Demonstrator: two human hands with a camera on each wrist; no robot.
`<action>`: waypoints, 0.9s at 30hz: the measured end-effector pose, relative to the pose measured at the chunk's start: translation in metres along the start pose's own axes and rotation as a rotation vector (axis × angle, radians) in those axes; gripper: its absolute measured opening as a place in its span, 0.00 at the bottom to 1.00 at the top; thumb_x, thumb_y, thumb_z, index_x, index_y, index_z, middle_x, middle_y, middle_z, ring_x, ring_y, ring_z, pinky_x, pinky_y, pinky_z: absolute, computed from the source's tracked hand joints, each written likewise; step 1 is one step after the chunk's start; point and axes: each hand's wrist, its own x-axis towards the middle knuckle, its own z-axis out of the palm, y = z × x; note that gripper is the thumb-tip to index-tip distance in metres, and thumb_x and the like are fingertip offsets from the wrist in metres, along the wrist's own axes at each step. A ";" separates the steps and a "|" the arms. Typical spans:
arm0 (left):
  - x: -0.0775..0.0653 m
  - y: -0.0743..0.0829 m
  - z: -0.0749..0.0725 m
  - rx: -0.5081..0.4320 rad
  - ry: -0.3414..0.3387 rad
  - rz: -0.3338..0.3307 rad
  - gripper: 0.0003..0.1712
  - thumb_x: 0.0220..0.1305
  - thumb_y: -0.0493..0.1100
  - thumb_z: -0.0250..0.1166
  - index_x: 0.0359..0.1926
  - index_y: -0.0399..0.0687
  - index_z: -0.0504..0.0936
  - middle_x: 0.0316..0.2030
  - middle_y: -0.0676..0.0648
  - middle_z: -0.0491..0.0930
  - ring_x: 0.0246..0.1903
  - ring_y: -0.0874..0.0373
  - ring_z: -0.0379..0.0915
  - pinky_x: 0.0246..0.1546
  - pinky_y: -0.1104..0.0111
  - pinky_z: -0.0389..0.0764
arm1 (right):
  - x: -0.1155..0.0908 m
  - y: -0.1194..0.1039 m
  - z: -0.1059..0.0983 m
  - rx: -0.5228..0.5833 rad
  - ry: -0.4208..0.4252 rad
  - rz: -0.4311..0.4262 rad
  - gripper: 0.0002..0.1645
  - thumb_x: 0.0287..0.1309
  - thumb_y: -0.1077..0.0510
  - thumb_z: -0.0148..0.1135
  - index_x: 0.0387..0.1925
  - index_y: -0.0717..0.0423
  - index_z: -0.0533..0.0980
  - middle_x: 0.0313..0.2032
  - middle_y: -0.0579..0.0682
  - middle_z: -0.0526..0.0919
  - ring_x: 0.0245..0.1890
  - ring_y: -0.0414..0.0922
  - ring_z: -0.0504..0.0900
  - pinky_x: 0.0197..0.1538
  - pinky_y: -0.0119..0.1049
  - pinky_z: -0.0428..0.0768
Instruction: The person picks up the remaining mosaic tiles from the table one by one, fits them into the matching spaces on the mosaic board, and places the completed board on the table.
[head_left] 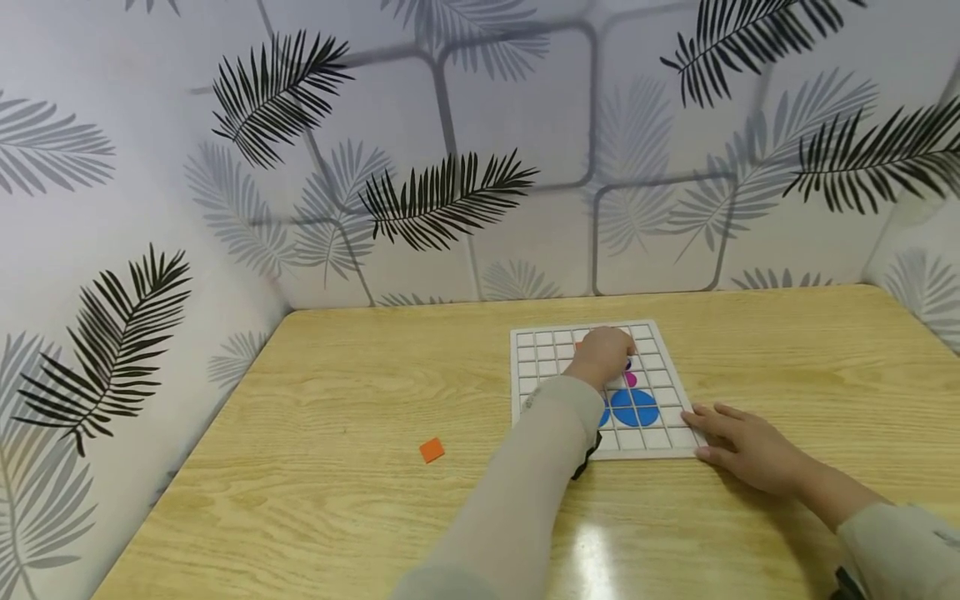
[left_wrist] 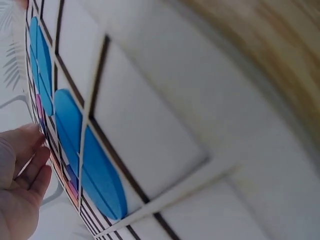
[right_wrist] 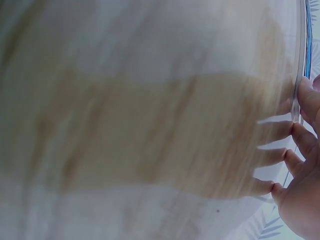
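A white grid board [head_left: 675, 442] lies on the table. Over its upper middle my left hand [head_left: 602, 350] reaches down with bent fingers. The left wrist view has that hand [left_wrist: 22, 175] with its fingertips at the board's surface; whether they pinch a piece is hidden. Round blue pieces [head_left: 634, 407] sit in the lower cells, below a pink piece [head_left: 631, 379]. A bit of orange [head_left: 578, 345] shows beside the left hand. With extended fingers, my right hand [head_left: 753, 450] touches the board's lower right edge; the right wrist view shows its fingertips [right_wrist: 295, 129] on the tabletop.
A loose orange square [head_left: 432, 450] lies on the wooden table [head_left: 330, 400], left of the board. Behind the table stands a wall [head_left: 525, 242] with a leaf pattern, and another wall [head_left: 180, 333] closes off the left side.
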 end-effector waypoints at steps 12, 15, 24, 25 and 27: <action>-0.053 -0.002 -0.056 -0.258 0.059 0.092 0.13 0.60 0.44 0.54 0.45 0.48 0.76 0.41 0.53 0.76 0.41 0.64 0.69 0.39 0.78 0.67 | 0.001 -0.001 0.000 0.015 -0.027 0.026 0.30 0.52 0.50 0.56 0.54 0.61 0.67 0.55 0.64 0.63 0.54 0.66 0.57 0.49 0.60 0.57; -0.058 -0.008 -0.060 -0.288 0.044 0.096 0.14 0.60 0.45 0.54 0.46 0.48 0.75 0.42 0.53 0.75 0.41 0.64 0.69 0.40 0.78 0.67 | 0.002 -0.002 0.001 0.019 -0.043 0.037 0.30 0.53 0.50 0.56 0.55 0.61 0.66 0.56 0.64 0.63 0.54 0.66 0.57 0.49 0.61 0.57; -0.084 -0.021 -0.082 -0.391 0.046 0.123 0.13 0.59 0.44 0.55 0.45 0.46 0.76 0.40 0.52 0.76 0.39 0.63 0.70 0.37 0.78 0.68 | 0.004 -0.002 -0.001 0.006 -0.047 0.024 0.31 0.52 0.49 0.56 0.54 0.62 0.66 0.55 0.65 0.62 0.54 0.67 0.56 0.49 0.61 0.56; -0.087 -0.023 -0.084 -0.407 0.048 0.126 0.13 0.59 0.44 0.56 0.44 0.46 0.76 0.39 0.52 0.76 0.39 0.63 0.70 0.37 0.78 0.68 | 0.004 -0.003 -0.001 0.006 -0.047 0.023 0.31 0.52 0.50 0.56 0.54 0.62 0.66 0.55 0.65 0.62 0.54 0.67 0.57 0.48 0.61 0.56; -0.093 -0.028 -0.088 -0.444 0.039 0.123 0.12 0.59 0.44 0.55 0.44 0.48 0.75 0.39 0.54 0.75 0.39 0.64 0.69 0.36 0.78 0.68 | 0.005 -0.004 0.000 0.006 -0.051 0.022 0.31 0.52 0.49 0.56 0.54 0.63 0.66 0.55 0.65 0.62 0.54 0.67 0.57 0.48 0.61 0.57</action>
